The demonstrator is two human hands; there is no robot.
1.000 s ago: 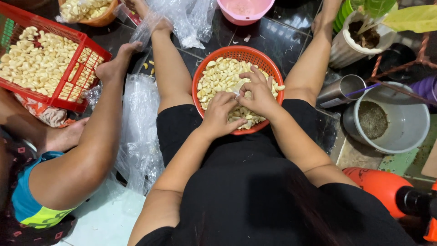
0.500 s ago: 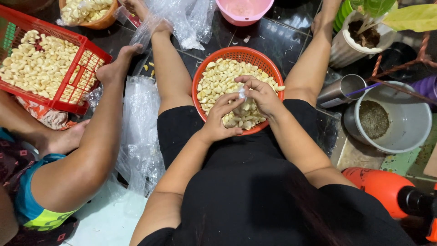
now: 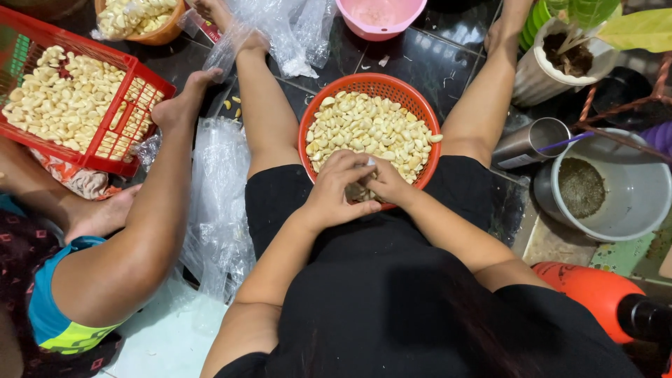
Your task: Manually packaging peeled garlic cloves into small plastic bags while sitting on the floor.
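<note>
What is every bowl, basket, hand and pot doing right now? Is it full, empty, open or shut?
Round orange basket: nearly full of peeled garlic cloves, between the person's legs.
Left hand: curled over the basket's near edge, pinching something small.
Right hand: touching the left hand, fingers bent.
Red crate: tilted, filled with cloves.
Pink bowl: looks empty.
Grey bucket: open, dark scraps inside.
Plant pot: upright, holding soil.
Metal cup: lying on its side.
</note>
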